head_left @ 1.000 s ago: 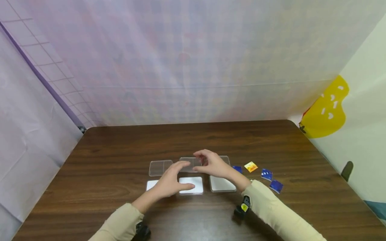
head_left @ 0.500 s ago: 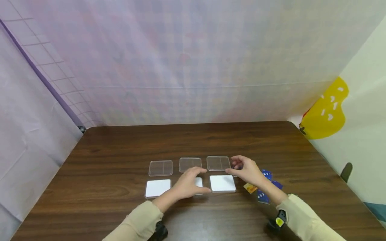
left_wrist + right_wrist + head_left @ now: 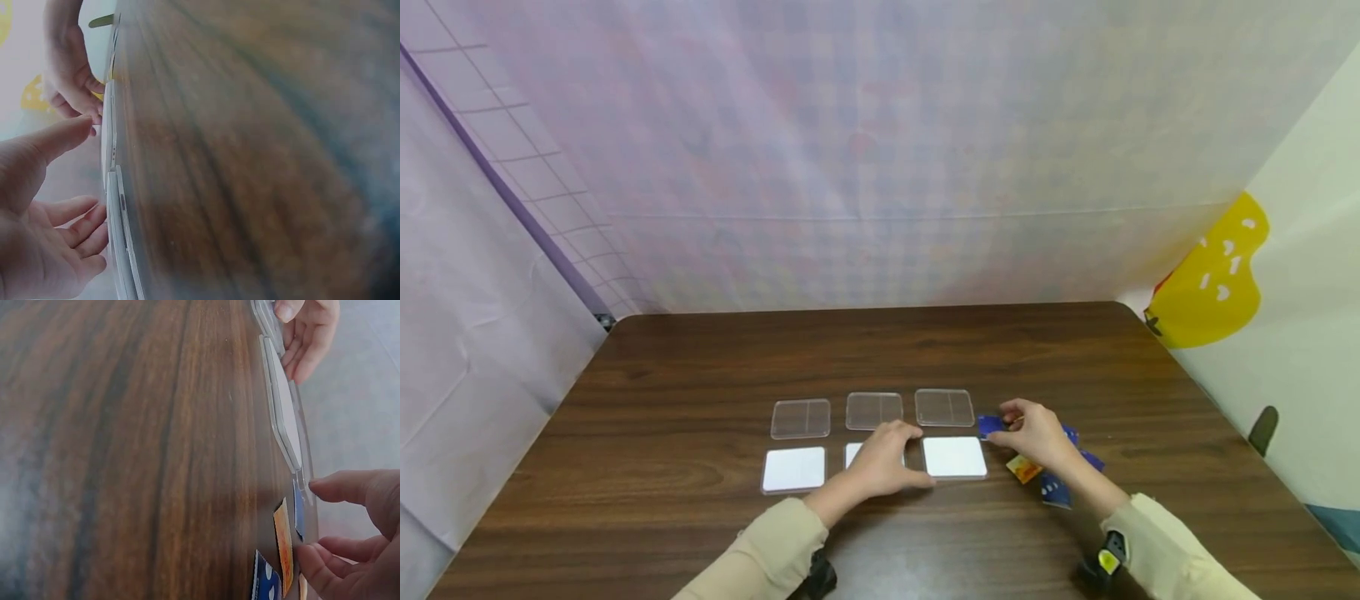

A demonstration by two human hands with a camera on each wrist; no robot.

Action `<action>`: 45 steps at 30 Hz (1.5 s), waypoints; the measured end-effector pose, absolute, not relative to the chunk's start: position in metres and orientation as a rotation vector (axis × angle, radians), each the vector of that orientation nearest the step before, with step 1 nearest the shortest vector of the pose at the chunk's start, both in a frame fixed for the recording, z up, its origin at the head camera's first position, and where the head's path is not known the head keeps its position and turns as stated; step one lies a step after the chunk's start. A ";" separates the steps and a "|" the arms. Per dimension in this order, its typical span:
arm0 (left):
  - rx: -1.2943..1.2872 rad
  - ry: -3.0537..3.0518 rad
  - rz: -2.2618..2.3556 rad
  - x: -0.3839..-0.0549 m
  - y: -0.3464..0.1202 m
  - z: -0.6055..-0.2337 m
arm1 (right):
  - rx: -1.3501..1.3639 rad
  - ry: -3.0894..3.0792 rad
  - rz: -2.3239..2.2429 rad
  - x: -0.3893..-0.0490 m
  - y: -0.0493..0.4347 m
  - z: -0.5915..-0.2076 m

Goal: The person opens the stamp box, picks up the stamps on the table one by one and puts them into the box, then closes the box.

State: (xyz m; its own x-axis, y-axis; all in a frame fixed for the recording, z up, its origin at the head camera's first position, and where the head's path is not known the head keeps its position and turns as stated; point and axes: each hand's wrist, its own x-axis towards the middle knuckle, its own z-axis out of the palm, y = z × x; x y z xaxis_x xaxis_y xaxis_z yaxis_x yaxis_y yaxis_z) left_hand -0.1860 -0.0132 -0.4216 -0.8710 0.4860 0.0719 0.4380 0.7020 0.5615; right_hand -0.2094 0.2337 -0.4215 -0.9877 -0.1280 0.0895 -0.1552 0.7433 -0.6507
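Observation:
In the head view my left hand (image 3: 883,462) is over the middle white rectangle in a clear case (image 3: 852,452), thumb and fingers apart, beside the right white rectangle (image 3: 955,457). My right hand (image 3: 1033,435) hovers at small square cards, thumb and fingers spread around a blue card (image 3: 989,426). An orange card (image 3: 1023,469) and a blue card (image 3: 1056,492) lie below its wrist; more blue cards are partly hidden by the forearm. In the right wrist view a gap separates thumb from fingers, with the blue card (image 3: 299,509) behind it. Neither hand visibly grips anything.
A left white rectangle (image 3: 793,469) lies in the front row. Behind stand clear shallow plastic trays, left (image 3: 801,419), middle (image 3: 873,410) and right (image 3: 943,407). The brown wooden table (image 3: 700,367) ends at a curtain (image 3: 850,167).
Right hand has moved right, from above the trays to the cards. Left hand has shifted right across the white rectangles. Its sleeve followed; trays and rectangles look unmoved.

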 end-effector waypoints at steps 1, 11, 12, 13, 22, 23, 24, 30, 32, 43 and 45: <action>0.761 2.823 0.897 -0.186 -0.013 -0.422 | 0.223 -2.900 1.080 -0.210 0.233 -0.422; 0.737 2.864 0.833 -0.187 -0.009 -0.423 | 0.165 -2.894 1.040 -0.215 0.229 -0.425; 0.734 2.869 0.822 -0.187 -0.008 -0.423 | 0.161 -2.888 1.041 -0.216 0.228 -0.425; 0.734 2.874 0.819 -0.187 -0.008 -0.423 | 0.158 -2.881 1.047 -0.216 0.227 -0.426; 0.735 2.891 0.799 -0.187 -0.006 -0.423 | 0.136 -2.858 1.101 -0.218 0.225 -0.429; 0.736 2.891 0.797 -0.187 -0.006 -0.424 | 0.132 -2.860 1.102 -0.219 0.225 -0.429; 0.738 2.892 0.797 -0.187 -0.006 -0.424 | 0.132 -2.862 1.104 -0.219 0.225 -0.429; 0.735 2.889 0.808 -0.186 -0.007 -0.423 | 0.142 -2.876 1.111 -0.219 0.226 -0.427; 0.737 2.888 0.811 -0.186 -0.007 -0.424 | 0.146 -2.884 1.110 -0.219 0.226 -0.426; 0.728 2.904 0.806 -0.186 -0.005 -0.425 | 0.187 -2.989 1.091 -0.224 0.229 -0.422; 0.729 2.906 0.808 -0.186 -0.005 -0.426 | 0.163 -3.007 1.147 -0.225 0.231 -0.422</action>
State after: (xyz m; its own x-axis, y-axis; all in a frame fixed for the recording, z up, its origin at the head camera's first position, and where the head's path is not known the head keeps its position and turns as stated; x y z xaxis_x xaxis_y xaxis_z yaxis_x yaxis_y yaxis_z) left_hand -0.1857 -0.0052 -0.4256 -0.8889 0.4500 0.0860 0.4299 0.7542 0.4965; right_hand -0.2253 0.2311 -0.4224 -0.9916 -0.1230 -0.0390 -0.0658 0.7419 -0.6673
